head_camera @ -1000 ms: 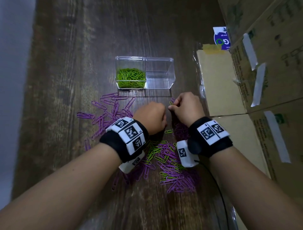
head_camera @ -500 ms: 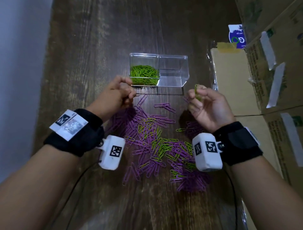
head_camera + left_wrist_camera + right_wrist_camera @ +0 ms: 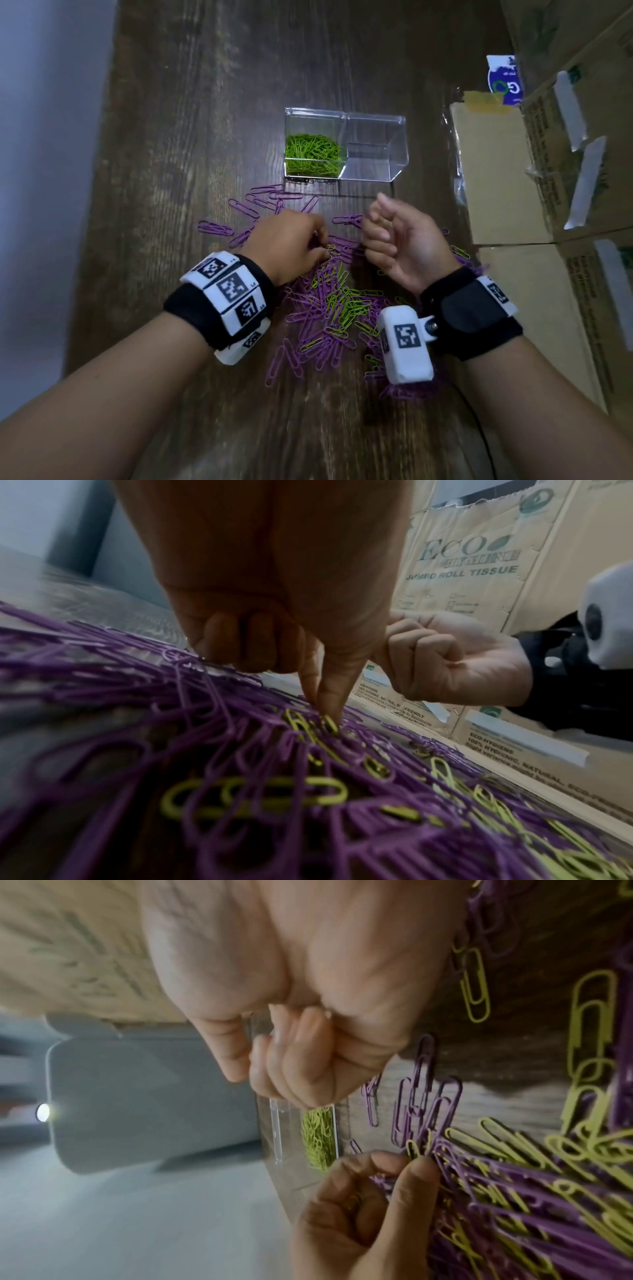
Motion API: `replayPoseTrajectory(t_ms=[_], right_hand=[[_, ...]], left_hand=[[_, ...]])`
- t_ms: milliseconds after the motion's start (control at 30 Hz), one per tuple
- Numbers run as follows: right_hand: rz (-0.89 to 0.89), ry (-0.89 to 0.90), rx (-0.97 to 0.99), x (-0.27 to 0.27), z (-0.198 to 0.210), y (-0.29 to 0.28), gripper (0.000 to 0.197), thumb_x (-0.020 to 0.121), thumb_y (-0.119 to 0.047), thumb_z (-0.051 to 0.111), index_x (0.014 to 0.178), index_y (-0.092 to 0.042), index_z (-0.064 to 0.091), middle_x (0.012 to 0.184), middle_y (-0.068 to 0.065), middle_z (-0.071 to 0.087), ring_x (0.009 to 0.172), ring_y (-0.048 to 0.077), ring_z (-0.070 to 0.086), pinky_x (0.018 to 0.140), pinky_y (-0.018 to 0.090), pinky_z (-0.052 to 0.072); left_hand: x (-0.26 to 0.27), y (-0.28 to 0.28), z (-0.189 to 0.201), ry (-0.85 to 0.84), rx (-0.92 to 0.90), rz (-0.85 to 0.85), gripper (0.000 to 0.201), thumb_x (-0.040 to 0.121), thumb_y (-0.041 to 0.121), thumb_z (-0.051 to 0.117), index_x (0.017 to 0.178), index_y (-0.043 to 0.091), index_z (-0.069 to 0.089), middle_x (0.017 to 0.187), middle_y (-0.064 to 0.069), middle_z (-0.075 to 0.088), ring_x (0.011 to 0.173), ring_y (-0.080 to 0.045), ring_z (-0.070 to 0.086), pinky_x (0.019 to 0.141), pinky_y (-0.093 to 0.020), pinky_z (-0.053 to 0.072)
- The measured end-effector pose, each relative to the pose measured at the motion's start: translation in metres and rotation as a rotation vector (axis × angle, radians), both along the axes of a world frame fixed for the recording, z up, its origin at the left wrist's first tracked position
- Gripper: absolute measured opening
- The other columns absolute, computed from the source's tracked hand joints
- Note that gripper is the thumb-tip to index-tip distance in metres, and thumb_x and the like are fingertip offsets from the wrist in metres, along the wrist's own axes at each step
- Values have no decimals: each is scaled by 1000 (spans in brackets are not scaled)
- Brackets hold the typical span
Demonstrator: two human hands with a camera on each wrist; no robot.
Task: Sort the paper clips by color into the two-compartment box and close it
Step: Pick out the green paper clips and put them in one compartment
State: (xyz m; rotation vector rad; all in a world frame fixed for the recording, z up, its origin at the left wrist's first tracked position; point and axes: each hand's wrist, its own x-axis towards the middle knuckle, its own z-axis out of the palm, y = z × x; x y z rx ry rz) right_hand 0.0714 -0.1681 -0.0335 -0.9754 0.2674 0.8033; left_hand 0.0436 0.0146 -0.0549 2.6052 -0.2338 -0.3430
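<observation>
A clear two-compartment box stands open on the wooden table. Its left compartment holds green paper clips; the right compartment holds nothing. In front of it lies a mixed pile of purple and green clips. My left hand is down on the pile's far edge. In the left wrist view its thumb and forefinger pinch a green clip. My right hand hovers beside it, palm to the left, fingers curled into a fist. No clip shows in that fist.
Flat cardboard and taped cartons line the right side of the table. A blue and white packet lies at the back right. A pale wall runs along the left. Loose purple clips spread left of the pile.
My left hand has come back from the box's green compartment down to the pile and pinched a green clip. My right hand, which held a green clip up, has curled into a fist.
</observation>
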Motion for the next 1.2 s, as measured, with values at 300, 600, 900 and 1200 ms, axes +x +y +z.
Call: replayPoseTrajectory(t_ms=[300,600,900,1200], right_hand=[[-188,-66,43,1,-5,-50,21,76,-16,69,72,-15,49,67,1,49,53,9,44,47,17,40],[256,-623,-906,-22,-13,-75,15,73,-10,79,70,-19,67,62,9,60,60,8,50,61,21,42],[718,-867,-1331,-21,-20,-49,16,83,-20,69,76,-22,54,80,-7,51,79,16,52,72,33,42],[59,-501,-527,-23,-13,-56,30,94,13,34,88,-16,40,67,12,37,48,3,38,42,12,29]], left_hand=[[11,8,-6,172,-285,22,8,89,21,51,80,20,51,77,3,62,73,-17,58,73,-35,49],[7,21,8,401,-1084,501,30,91,-9,35,78,17,40,64,-2,41,45,-3,32,41,-12,23],[-21,20,9,529,-1183,585,27,99,8,27,78,10,45,64,-4,39,46,-9,41,39,-16,27],[-38,15,-3,183,-251,284,22,83,33,66,72,17,55,55,6,52,49,-7,45,53,-26,37]])
